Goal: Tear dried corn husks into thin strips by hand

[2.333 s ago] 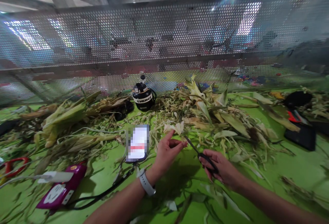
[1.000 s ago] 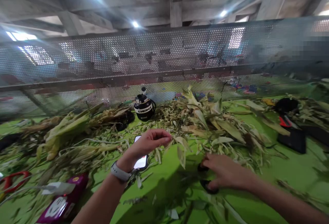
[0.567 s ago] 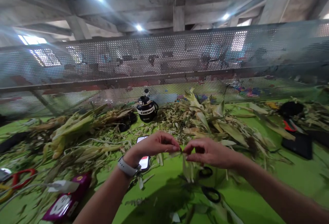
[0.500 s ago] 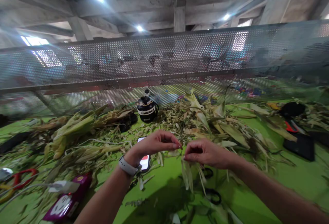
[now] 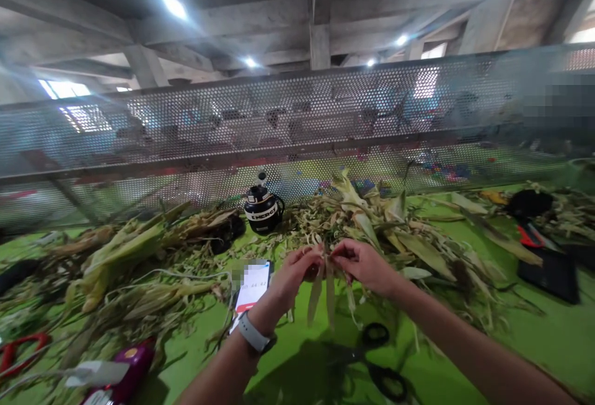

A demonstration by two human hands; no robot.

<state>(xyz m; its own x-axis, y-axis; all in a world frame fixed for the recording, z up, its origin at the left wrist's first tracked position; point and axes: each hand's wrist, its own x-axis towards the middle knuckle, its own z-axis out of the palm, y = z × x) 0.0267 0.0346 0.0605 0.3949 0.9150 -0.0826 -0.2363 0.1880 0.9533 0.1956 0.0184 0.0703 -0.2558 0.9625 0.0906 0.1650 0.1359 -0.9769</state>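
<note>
Just between both hands (image 5: 289,273), pale husk strips (image 5: 330,298)

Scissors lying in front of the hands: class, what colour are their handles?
The scissors have black handles, seen best in the head view.

Pale husk strips (image 5: 330,299) in both hands (image 5: 367,267)

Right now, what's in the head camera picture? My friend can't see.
Someone's left hand and right hand hold corn-husk strips over a green table, black-handled scissors lying nearer; beyond sit husk heaps and a black ENERGY bottle.
</note>
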